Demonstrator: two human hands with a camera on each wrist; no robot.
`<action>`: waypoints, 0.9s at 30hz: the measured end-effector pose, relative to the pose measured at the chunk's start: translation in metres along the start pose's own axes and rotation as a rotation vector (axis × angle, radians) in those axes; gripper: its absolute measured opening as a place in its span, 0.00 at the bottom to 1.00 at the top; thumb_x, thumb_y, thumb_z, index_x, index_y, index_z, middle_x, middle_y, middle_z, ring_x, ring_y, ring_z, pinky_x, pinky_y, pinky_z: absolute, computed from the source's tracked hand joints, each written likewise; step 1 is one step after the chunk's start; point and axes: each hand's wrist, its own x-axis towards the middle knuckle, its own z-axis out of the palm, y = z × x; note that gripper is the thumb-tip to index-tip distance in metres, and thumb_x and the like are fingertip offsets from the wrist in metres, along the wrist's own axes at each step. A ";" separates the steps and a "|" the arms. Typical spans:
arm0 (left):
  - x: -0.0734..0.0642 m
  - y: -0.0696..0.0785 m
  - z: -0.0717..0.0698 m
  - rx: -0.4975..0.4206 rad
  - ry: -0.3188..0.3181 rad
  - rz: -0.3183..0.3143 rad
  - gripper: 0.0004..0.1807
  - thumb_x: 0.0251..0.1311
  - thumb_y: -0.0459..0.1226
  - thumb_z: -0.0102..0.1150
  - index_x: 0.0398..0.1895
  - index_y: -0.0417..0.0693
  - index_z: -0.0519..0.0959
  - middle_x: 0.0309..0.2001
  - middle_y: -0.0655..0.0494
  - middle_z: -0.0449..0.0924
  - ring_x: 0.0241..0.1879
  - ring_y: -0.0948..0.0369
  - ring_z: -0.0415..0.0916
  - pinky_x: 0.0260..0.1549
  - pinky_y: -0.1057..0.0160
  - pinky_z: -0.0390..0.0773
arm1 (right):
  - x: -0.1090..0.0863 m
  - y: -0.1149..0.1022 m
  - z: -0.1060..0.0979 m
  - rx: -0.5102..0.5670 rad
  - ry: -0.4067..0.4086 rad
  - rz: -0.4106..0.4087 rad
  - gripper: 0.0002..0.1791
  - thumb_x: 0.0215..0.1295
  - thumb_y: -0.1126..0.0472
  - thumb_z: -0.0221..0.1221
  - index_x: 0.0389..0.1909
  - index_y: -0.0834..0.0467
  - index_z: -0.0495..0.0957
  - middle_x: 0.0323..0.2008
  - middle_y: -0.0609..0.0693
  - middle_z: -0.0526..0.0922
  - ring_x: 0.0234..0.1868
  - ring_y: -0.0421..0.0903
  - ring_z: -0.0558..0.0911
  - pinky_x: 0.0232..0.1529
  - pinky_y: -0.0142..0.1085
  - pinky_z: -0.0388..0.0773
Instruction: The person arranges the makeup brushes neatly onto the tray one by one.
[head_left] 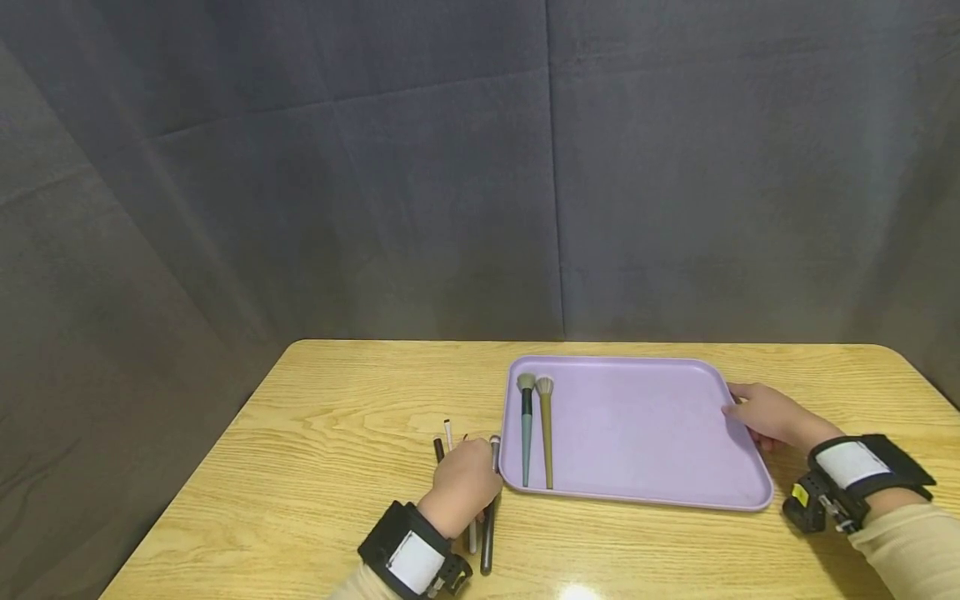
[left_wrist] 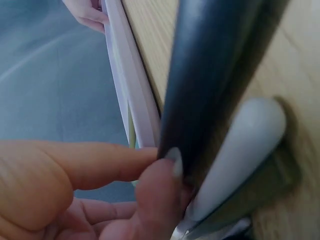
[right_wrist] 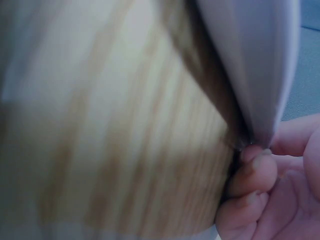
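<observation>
My left hand [head_left: 465, 483] is over a small group of makeup brushes on the table, left of a lilac tray [head_left: 645, 433]. In the left wrist view its thumb and finger pinch a dark-handled makeup brush [left_wrist: 212, 65]. Beside that one lies a white-handled brush [left_wrist: 245, 150]; an olive-coloured handle [left_wrist: 272, 180] shows below. My right hand [head_left: 776, 414] grips the tray's right edge, fingertips [right_wrist: 255, 172] curled under the rim. Inside the tray, along its left side, lie a brush with a teal handle [head_left: 527, 442] and one with an olive handle [head_left: 547, 433].
A wooden table [head_left: 322, 442] carries everything. Left of my left hand, a black-ended stick [head_left: 438, 450] and a thin white brush [head_left: 448, 433] partly show. A grey curtain [head_left: 450, 208] hangs behind the table and down its left side.
</observation>
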 end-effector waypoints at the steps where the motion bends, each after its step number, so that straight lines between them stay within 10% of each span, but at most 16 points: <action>1: 0.000 0.001 0.001 0.011 -0.001 0.002 0.11 0.57 0.25 0.57 0.18 0.38 0.73 0.11 0.51 0.70 0.03 0.63 0.70 0.03 0.70 0.66 | 0.000 0.000 0.000 0.000 0.000 -0.001 0.35 0.71 0.61 0.48 0.65 0.82 0.47 0.15 0.49 0.66 0.13 0.43 0.67 0.18 0.35 0.66; 17: 0.004 0.005 0.004 0.064 0.015 0.015 0.15 0.65 0.34 0.54 0.19 0.41 0.74 0.17 0.48 0.75 0.08 0.60 0.71 0.07 0.64 0.68 | 0.001 0.000 0.002 0.001 0.008 -0.001 0.35 0.71 0.60 0.48 0.65 0.82 0.48 0.14 0.49 0.66 0.13 0.43 0.67 0.18 0.35 0.66; 27: 0.003 -0.002 0.004 -0.048 0.022 -0.020 0.07 0.48 0.25 0.61 0.20 0.36 0.73 0.16 0.50 0.68 0.14 0.59 0.66 0.11 0.64 0.65 | 0.000 0.000 0.004 0.006 0.010 -0.002 0.34 0.71 0.61 0.48 0.65 0.83 0.48 0.14 0.49 0.66 0.13 0.42 0.67 0.17 0.34 0.65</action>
